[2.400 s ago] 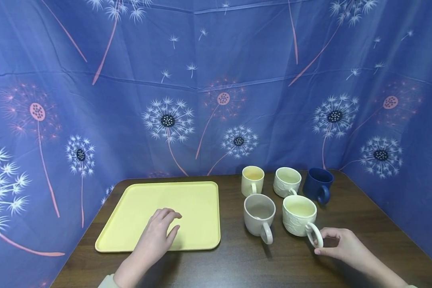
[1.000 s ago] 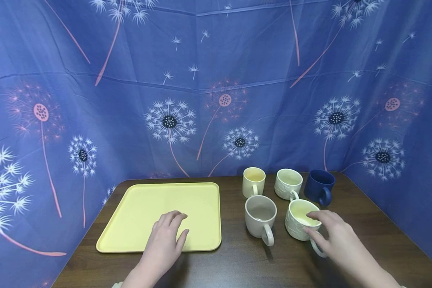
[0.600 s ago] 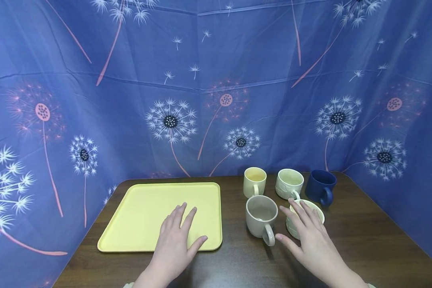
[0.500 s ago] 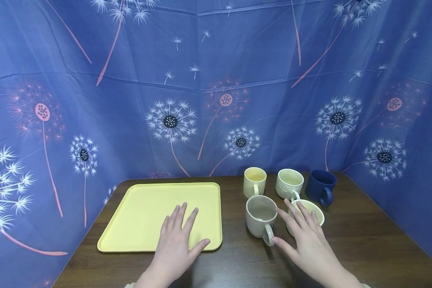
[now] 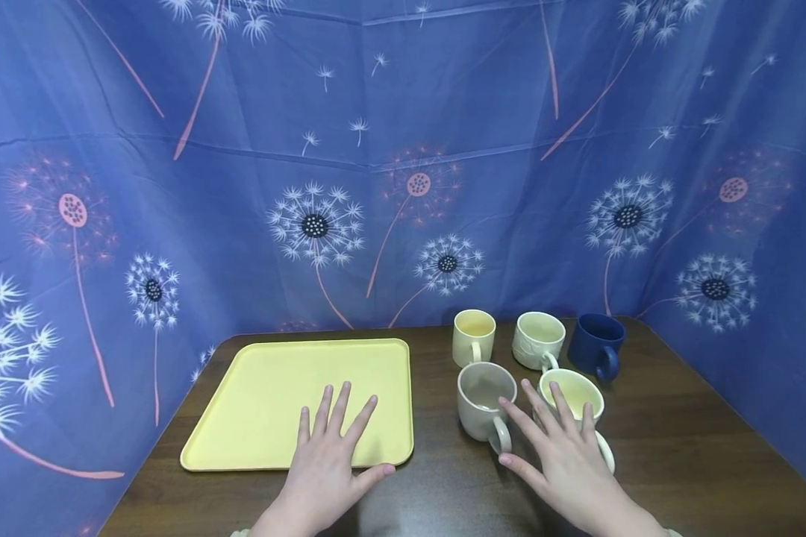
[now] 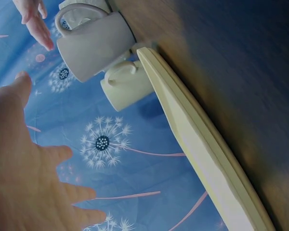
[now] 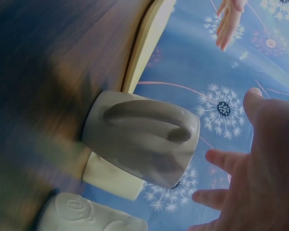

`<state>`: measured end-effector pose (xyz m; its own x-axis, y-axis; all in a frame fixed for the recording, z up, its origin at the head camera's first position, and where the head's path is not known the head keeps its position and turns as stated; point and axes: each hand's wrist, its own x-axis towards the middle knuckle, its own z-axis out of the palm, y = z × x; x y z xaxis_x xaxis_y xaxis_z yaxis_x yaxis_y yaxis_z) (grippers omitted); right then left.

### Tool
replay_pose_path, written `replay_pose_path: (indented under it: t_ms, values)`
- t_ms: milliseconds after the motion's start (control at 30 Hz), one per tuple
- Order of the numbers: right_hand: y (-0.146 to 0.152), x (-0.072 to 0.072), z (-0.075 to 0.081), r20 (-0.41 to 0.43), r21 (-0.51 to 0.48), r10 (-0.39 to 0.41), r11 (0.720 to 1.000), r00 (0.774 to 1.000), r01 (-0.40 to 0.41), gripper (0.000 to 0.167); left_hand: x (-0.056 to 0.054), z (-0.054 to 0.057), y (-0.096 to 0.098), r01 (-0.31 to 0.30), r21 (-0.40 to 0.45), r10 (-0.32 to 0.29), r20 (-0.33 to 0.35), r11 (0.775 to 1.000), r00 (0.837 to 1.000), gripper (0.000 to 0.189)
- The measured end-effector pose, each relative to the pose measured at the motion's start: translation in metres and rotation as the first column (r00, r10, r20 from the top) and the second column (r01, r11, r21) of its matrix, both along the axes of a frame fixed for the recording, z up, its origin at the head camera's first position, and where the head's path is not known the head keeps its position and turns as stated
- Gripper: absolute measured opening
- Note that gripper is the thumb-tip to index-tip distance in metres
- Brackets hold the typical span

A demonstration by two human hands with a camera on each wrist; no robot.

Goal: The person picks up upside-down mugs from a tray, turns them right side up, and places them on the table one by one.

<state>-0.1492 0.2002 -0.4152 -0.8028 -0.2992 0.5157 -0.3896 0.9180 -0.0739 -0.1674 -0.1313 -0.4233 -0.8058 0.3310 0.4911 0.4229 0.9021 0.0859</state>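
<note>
My left hand (image 5: pixel 325 466) hovers palm down, fingers spread, over the front edge of a yellow tray (image 5: pixel 242 418). It holds nothing. My right hand (image 5: pixel 571 466) is likewise spread and holds nothing, above the table in front of two mugs. Its index fingertip overlaps the grey mug (image 5: pixel 475 419) in the head view, while its other fingers partly cover a cream embossed mug (image 5: pixel 573 391). In the right wrist view the grey mug (image 7: pixel 135 161) stands apart from the fingers, its handle facing the camera.
Behind these stand a pale yellow mug (image 5: pixel 466 349), a pale green embossed mug (image 5: pixel 529 352) and a dark blue mug (image 5: pixel 584 350) along the back. All rest on a dark wooden table (image 5: pixel 685 447). A blue dandelion-print cloth (image 5: pixel 510 186) hangs close behind and at both sides.
My right hand has let go of the cream embossed mug's handle, moved left and spread its fingers. That mug sits slightly further right. My left hand has moved slightly right and spread its fingers.
</note>
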Motion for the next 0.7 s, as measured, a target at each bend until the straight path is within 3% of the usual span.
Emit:
replay_pose_path:
  t_ms: [467, 700]
  values:
    - [-0.001, 0.006, 0.002, 0.024, -0.005, -0.005, 1.0, 1.0, 0.005, 0.065, 0.0, 0.006, -0.005, -0.01, -0.034, 0.011, 0.018, 0.999, 1.0, 0.084]
    - [-0.001, 0.012, 0.0, 0.031, -0.048, 0.015, 0.999, 0.999, -0.014, 0.064, 0.003, 0.003, -0.006, -0.003, -0.03, 0.004, 0.029, 1.0, 1.0, 0.084]
